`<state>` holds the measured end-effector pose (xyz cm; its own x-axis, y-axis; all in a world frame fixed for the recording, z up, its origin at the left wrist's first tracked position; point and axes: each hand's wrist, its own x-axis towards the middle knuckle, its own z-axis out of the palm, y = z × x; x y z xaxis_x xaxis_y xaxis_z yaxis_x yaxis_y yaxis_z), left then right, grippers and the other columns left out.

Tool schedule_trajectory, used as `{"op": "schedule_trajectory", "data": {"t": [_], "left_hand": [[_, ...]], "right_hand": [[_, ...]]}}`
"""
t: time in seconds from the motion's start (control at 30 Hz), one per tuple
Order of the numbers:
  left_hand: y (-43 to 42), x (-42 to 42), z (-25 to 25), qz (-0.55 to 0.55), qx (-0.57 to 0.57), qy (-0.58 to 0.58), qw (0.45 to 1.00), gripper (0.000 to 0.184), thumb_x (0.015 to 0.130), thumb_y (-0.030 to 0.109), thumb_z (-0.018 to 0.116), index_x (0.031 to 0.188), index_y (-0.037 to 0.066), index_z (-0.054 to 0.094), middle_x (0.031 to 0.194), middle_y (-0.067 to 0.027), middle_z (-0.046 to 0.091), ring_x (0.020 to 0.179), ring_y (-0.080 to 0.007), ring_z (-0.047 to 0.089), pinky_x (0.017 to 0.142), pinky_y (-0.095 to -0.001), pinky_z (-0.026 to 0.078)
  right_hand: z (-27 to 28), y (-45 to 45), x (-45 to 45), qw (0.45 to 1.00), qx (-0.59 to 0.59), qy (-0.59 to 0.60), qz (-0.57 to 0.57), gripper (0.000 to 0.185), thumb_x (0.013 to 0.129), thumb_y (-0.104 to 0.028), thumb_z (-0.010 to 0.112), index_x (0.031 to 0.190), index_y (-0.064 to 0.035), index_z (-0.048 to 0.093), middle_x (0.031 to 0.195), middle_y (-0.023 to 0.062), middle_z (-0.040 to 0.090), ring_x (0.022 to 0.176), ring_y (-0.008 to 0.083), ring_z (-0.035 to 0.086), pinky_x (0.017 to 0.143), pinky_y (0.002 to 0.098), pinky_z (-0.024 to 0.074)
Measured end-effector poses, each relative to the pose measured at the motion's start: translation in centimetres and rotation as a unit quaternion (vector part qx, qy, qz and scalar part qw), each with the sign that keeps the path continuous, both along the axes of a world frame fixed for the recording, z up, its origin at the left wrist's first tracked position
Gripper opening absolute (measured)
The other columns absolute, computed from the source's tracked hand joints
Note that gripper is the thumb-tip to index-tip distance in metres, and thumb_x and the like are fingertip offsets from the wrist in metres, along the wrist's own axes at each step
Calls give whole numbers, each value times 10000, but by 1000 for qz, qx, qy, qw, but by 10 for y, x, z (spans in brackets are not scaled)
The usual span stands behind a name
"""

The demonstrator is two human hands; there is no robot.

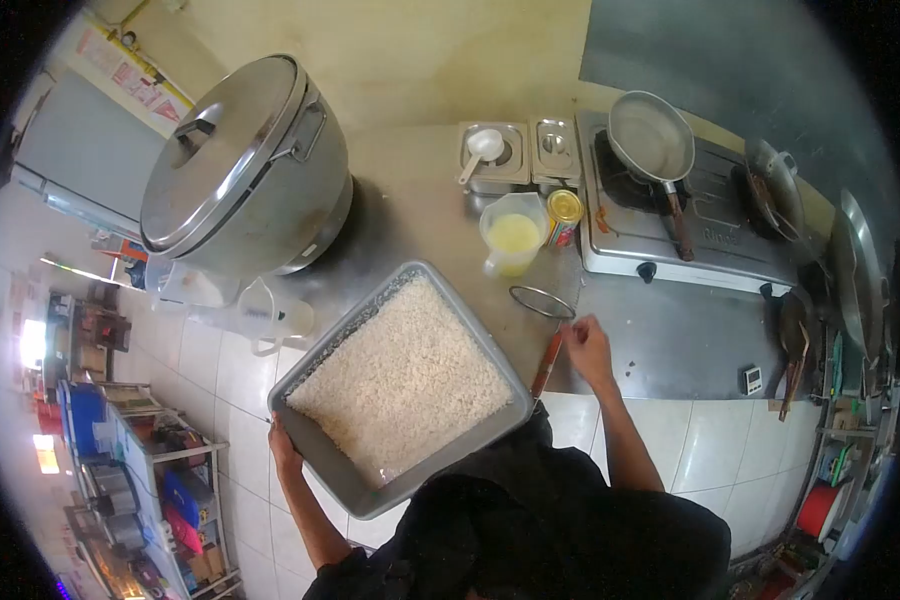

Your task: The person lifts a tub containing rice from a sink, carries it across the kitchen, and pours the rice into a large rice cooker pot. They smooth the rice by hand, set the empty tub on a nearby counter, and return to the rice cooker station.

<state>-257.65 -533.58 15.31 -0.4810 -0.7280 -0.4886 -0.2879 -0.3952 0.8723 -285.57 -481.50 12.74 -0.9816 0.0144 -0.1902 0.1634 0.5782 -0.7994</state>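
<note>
A grey rectangular tub (pixel 422 272) holds a broad layer of white rice (pixel 400 370). It sits tilted in view at the counter's front edge, against my dark clothing. My left hand (pixel 286 447) is closed on the tub's left rim, with the fingers partly hidden beneath it. To the right of the tub, my right hand (pixel 587 347) has its fingers curled beside a strainer (pixel 543 302) with an orange-brown handle (pixel 547 362). Whether those fingers touch the handle or pinch something small is not visible.
A big lidded pot (pixel 260 170) stands at the left, near a clear plastic jug (pixel 275 315). Behind the strainer are a jug of yellowish liquid (pixel 513 235), a can (pixel 564 215) and a white scoop (pixel 484 147). A gas stove (pixel 710 215) carries pans; a small timer (pixel 752 379) lies right.
</note>
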Motion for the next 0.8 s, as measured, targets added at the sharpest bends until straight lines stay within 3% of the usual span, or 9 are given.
{"op": "schedule_trajectory", "data": {"t": [0.13,0.2,0.37,0.43,0.5,0.57,0.7,0.73,0.8], "left_hand": [[5,-3,-1,-26,7,27,999,489,964,398,407,1198,-24,486,1070,-151,592,916,-264,611,777,-390,529],[10,-10,1,29,27,8,999,498,960,404,413,1212,-20,480,1077,-151,591,917,-273,610,793,-398,524],[10,-15,0,33,2,-26,999,503,957,419,412,1199,-13,495,1065,-141,595,926,-270,606,791,-392,523],[12,-13,-2,37,-3,-38,999,503,956,423,414,1194,-11,500,1062,-138,596,929,-264,604,784,-387,524],[12,-10,-2,-5,-21,-20,1000,536,953,431,405,1222,-25,493,1124,-134,583,1003,-255,578,856,-384,468],[8,-5,-9,5,-17,-12,1000,534,953,430,405,1220,-23,494,1125,-135,583,1001,-255,580,856,-387,470],[12,-11,-4,24,-11,-15,1000,515,958,418,396,1211,-18,500,1126,-140,583,993,-255,587,863,-397,472],[11,-10,-6,20,-7,-14,1000,515,958,418,396,1211,-18,500,1126,-140,583,993,-255,587,863,-397,472],[8,-5,-12,39,13,24,999,460,952,399,429,1183,10,512,1034,-113,596,895,-229,605,751,-359,524]], "right_hand": [[-9,-10,31,987,146,-37,51,356,781,-364,657,947,-57,587,863,179,636,816,368,623,702,450,490],[-18,-14,29,985,163,-50,40,349,796,-369,631,956,-63,589,877,180,637,828,367,623,715,456,488],[-15,10,18,974,205,-101,9,343,826,-387,563,943,-67,597,916,179,639,847,361,621,747,465,479],[-7,44,13,964,243,-110,3,341,838,-387,535,896,-60,612,907,184,635,841,366,615,747,471,472],[-15,86,10,969,243,-37,-16,305,833,-356,550,834,-60,623,878,185,629,815,369,611,724,470,468],[12,117,5,955,292,-43,14,294,831,-343,557,811,-58,626,869,178,626,803,369,607,711,463,468],[10,159,-8,937,347,-25,9,295,817,-345,571,809,-55,621,854,169,629,797,372,604,702,459,470],[1,167,-11,942,337,-8,7,263,787,-313,604,767,-50,594,782,167,622,748,365,604,659,450,469],[-3,181,-7,943,332,4,-3,246,756,-281,636,725,-46,567,709,166,615,699,358,605,615,441,468]]}}
